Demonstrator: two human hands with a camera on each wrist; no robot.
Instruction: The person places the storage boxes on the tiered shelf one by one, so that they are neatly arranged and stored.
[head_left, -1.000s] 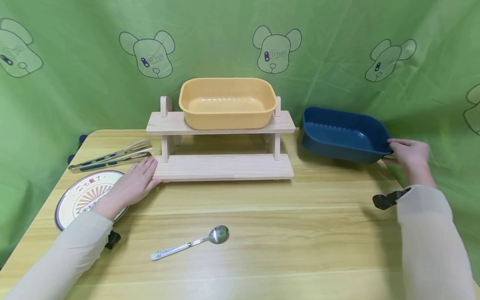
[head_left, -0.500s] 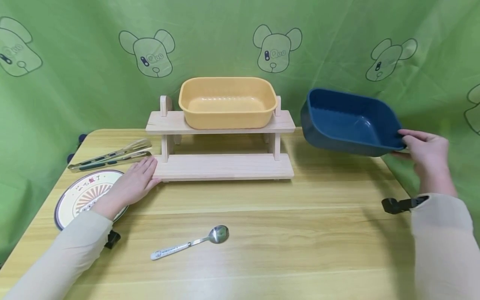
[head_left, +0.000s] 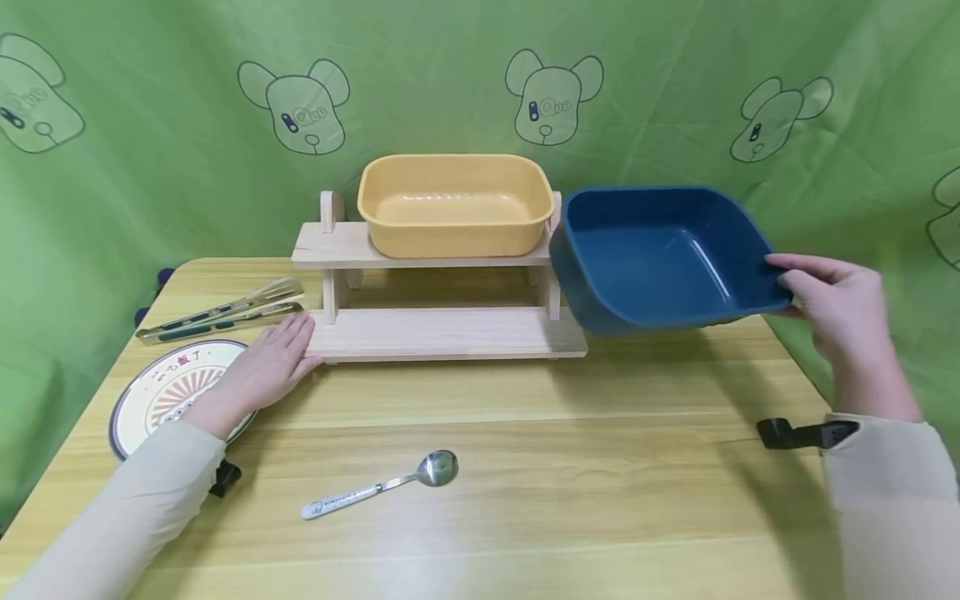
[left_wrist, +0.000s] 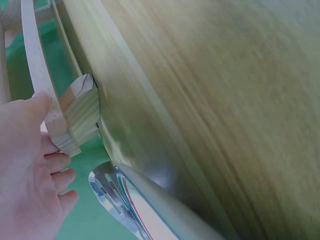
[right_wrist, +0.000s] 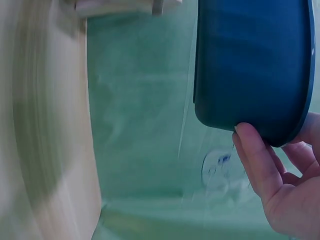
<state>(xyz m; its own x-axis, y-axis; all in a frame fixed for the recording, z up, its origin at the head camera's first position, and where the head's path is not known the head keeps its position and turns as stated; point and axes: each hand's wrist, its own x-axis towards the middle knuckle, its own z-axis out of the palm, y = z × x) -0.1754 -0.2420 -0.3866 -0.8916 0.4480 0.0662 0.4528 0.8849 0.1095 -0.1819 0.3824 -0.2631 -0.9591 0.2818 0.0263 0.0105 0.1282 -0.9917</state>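
My right hand [head_left: 843,312] pinches the right end of a blue plastic bin [head_left: 660,258], thumb inside the rim and fingers underneath in the right wrist view. The bin is raised off the table, its left end overlapping the right side of a two-tier wooden shelf [head_left: 450,333] in the head view. At the shelf's lower left end, my left hand [head_left: 273,358] grips the board; the left wrist view shows the thumb on one face of the board [left_wrist: 60,130] and fingers round its end. A yellow bin [head_left: 457,242] stands on the upper tier.
Left of the shelf lie a whisk [head_left: 262,296] and metal tongs [head_left: 255,317]. A patterned plate [head_left: 138,400] is partly under my left forearm. A spoon [head_left: 375,490] lies on the table's front part. Green cloth [head_left: 450,92] hangs behind.
The blue bin has been lifted from beside the shelf, then brought left and nearer by my right hand, up to the shelf's right end. My left hand has stayed put.
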